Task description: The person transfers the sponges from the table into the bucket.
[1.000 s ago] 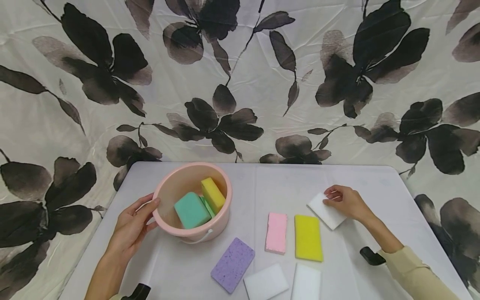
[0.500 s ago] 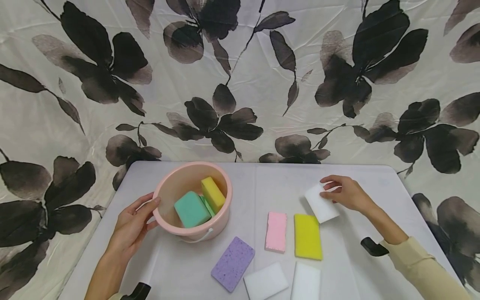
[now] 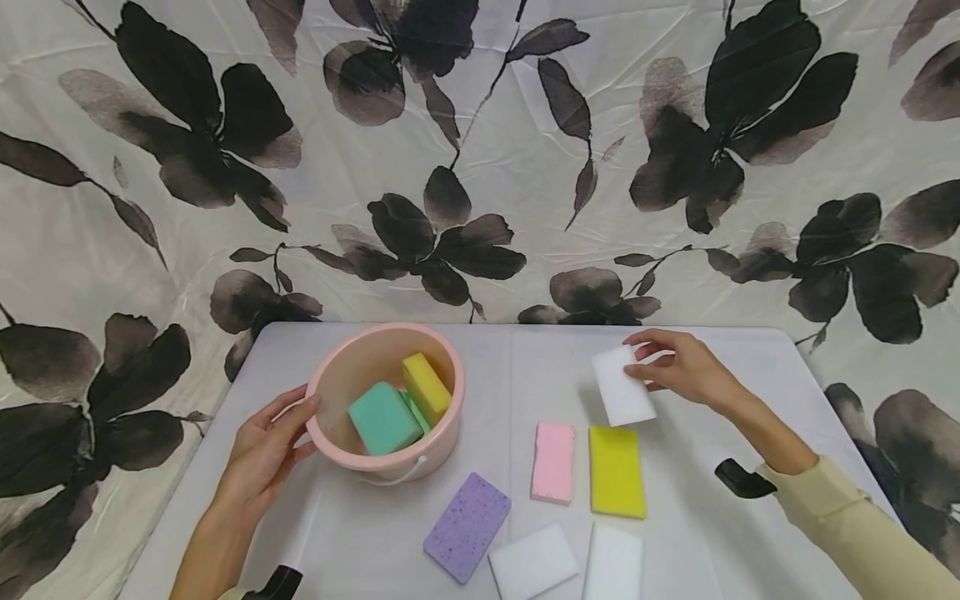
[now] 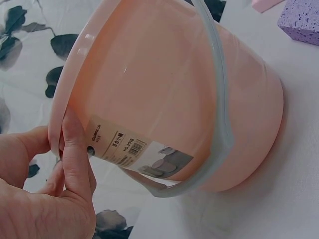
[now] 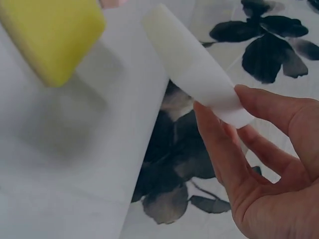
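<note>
A pink bucket (image 3: 442,446) stands on the left of the table, with a teal sponge (image 3: 384,419), a yellow sponge (image 3: 427,388) and a green one (image 3: 415,412) partly hidden inside. My left hand (image 3: 258,454) pinches its rim between thumb and fingers; the left wrist view shows this grip on the bucket's rim (image 4: 75,74). On the right, my right hand (image 3: 686,371) holds a white sponge (image 3: 621,387) raised above the table, tilted. In the right wrist view the thumb and fingers pinch one end of that white sponge (image 5: 194,69).
Between the hands lie a purple sponge (image 3: 467,527), a pink sponge (image 3: 552,462), a flat yellow sponge (image 3: 617,472) and two white sponges, one angled (image 3: 534,562) and one straight (image 3: 613,562). A floral cloth (image 3: 480,167) hangs behind the table (image 3: 360,542).
My right hand has lifted the white sponge off the table and carried it left, tilting it up. The left hand and the bucket have stayed in place.
</note>
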A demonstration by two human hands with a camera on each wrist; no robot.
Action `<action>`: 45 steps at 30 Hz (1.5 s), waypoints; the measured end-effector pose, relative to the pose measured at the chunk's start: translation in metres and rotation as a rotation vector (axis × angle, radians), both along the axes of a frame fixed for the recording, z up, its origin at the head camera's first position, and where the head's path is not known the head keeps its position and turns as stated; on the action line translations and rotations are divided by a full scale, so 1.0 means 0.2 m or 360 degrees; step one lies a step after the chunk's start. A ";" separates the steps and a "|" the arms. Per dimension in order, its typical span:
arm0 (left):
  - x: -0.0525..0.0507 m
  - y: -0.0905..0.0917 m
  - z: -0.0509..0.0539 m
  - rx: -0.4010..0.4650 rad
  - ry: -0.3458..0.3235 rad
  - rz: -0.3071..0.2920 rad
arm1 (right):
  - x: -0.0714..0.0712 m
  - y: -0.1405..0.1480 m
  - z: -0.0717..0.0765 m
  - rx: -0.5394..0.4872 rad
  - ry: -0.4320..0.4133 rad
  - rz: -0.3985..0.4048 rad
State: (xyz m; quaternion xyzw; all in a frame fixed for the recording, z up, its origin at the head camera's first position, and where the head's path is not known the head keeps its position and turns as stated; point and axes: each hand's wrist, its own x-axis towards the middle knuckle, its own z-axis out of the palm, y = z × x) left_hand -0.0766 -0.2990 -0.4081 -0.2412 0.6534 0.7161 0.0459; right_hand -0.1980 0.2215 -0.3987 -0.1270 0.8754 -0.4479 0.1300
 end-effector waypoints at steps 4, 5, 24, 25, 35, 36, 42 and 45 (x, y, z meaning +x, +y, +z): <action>0.00 0.00 0.00 -0.0001 0.0005 -0.0004 | -0.01 -0.04 0.05 -0.0046 -0.0013 -0.0009; 0.00 0.00 0.00 0.0001 0.0006 -0.0005 | -0.01 -0.05 0.06 -0.0054 -0.0019 -0.0009; 0.00 0.01 0.01 -0.0006 0.0000 0.0015 | -0.07 -0.32 0.25 -0.0312 -0.0080 0.0057; 0.00 0.01 0.01 -0.0006 0.0000 0.0014 | -0.07 -0.33 0.26 -0.0323 -0.0081 0.0063; 0.00 0.01 0.01 0.0010 0.0013 0.0025 | -0.09 -0.49 0.33 -0.0399 -0.0070 0.0150; 0.00 0.01 0.01 0.0011 0.0012 0.0026 | -0.09 -0.51 0.34 -0.0404 -0.0073 0.0160; 0.00 0.01 0.01 0.0008 -0.0018 0.0038 | -0.08 -0.62 0.37 -0.0412 -0.0041 0.0231; 0.00 0.01 0.02 0.0005 -0.0044 0.0050 | -0.09 -0.68 0.38 -0.0428 -0.0014 0.0272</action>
